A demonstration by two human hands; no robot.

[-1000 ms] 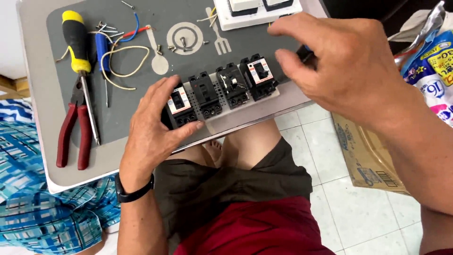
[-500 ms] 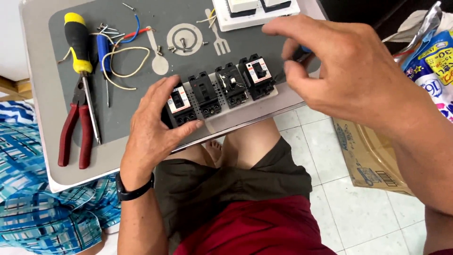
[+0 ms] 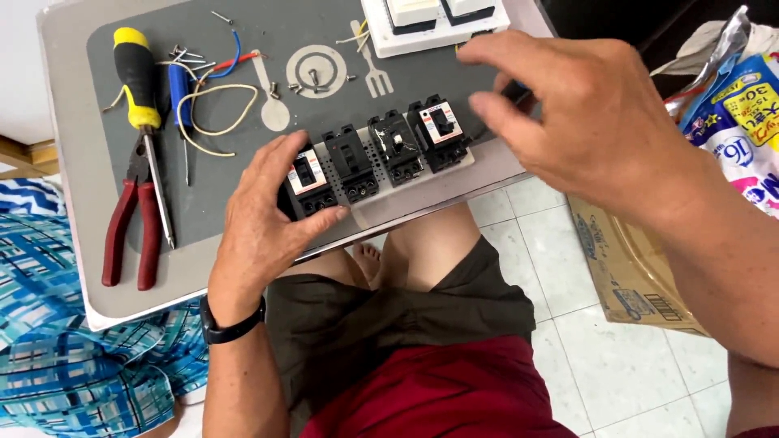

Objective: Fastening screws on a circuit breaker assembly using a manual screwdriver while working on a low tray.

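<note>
Four black breakers (image 3: 375,161) already sit side by side on the perforated rail (image 3: 369,212) near the surface's (image 3: 73,122) front edge, the left hand (image 3: 264,215) clamping the leftmost, the right hand (image 3: 580,122) hovering empty, fingers loosely spread; wires (image 3: 207,113) lie unconnected.

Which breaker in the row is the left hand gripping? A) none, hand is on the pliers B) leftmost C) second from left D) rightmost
B: the left hand wraps the leftmost breaker of the four on the perforated mounting strip, thumb at its near edge and fingers at its far side; the red-handled pliers lie untouched further left on the tray.
</note>
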